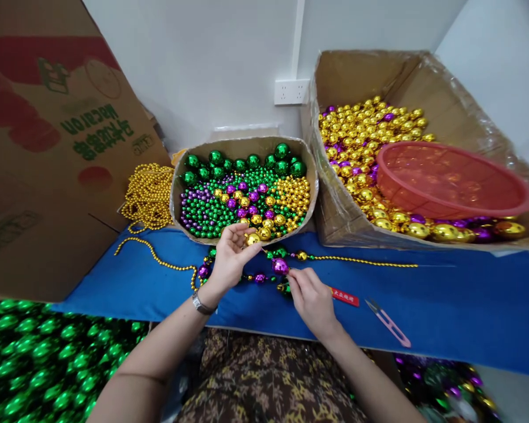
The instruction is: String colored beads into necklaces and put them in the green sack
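Observation:
My left hand pinches a shiny gold ball just in front of the small cardboard box. My right hand is closed on the string beside a purple ball. A thin string runs between the two balls. A partly strung bead strand with green, purple and gold beads lies on the blue table under my hands. The small box holds green, purple and gold balls and beads.
A large cardboard box at right holds gold and purple balls and a red plastic basin. Gold bead strands pile at left. Pink thread snips and a red lighter lie on the table. Green balls fill the lower left.

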Demonstrator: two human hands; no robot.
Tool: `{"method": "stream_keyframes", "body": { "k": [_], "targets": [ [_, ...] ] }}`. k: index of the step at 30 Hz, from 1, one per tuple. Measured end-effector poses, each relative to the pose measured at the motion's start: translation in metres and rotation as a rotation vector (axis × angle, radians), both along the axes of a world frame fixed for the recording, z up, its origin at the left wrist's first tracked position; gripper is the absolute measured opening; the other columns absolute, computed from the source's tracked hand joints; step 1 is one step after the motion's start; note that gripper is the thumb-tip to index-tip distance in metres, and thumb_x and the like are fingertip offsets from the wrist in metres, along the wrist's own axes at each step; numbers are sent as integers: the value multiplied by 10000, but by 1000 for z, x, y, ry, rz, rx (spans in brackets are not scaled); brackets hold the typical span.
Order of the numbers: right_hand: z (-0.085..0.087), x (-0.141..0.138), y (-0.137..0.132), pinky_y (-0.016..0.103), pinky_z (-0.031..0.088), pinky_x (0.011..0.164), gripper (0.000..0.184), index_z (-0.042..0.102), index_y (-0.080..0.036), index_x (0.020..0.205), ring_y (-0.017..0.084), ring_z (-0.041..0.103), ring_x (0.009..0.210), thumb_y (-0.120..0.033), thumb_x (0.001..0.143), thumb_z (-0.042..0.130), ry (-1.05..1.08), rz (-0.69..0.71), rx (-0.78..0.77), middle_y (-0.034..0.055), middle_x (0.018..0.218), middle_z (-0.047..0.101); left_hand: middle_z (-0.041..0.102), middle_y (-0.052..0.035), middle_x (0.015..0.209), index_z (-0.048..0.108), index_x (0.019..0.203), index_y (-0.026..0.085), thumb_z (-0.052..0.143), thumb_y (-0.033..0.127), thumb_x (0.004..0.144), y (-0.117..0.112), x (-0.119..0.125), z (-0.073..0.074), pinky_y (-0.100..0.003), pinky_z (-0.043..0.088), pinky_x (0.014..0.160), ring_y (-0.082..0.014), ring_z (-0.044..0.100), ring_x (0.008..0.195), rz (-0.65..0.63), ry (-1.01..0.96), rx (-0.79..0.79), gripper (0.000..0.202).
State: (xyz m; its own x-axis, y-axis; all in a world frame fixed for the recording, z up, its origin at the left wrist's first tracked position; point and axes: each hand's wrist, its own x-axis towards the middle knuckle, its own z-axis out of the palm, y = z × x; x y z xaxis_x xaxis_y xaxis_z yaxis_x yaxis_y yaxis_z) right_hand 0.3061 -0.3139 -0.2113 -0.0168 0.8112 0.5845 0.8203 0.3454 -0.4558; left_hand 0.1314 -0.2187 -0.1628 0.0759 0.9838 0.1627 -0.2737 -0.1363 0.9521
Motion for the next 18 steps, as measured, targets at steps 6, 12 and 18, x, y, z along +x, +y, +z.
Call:
{"method": "stream_keyframes", "body": {
  "k": [6, 12, 18],
  "targets": [
    [-1, 0, -1, 238, 464, 614, 208, 650, -185, 977, 130, 593, 641, -215, 973, 445, -56, -18, 10, 36, 760, 600, 659, -57, 1010, 563, 1032, 204, 828, 207, 651, -4, 2, -4, -288, 497, 856, -168, 629, 976, -37, 59, -22, 464],
    [2, -3, 1, 251, 487, 686, 162, 614, -197, 920, 149, 629, 731, -241, 966, 465, 208, 47, -103, 33, 798, 644, 645, -102, 1150, 552, 1176, 221, 746, 279, 752, 0, -10, 8, -312, 493, 866, -210, 604, 1075, -180, 129, 20, 470],
    [7, 3, 2, 255, 482, 640, 153, 616, -204, 894, 152, 619, 707, -274, 947, 490, 318, 37, -111, 30, 794, 640, 682, -113, 954, 672, 976, 200, 656, 236, 774, 70, -69, 21, -373, 461, 855, -295, 594, 1000, 166, 1112, 208, 205]
  ]
}}
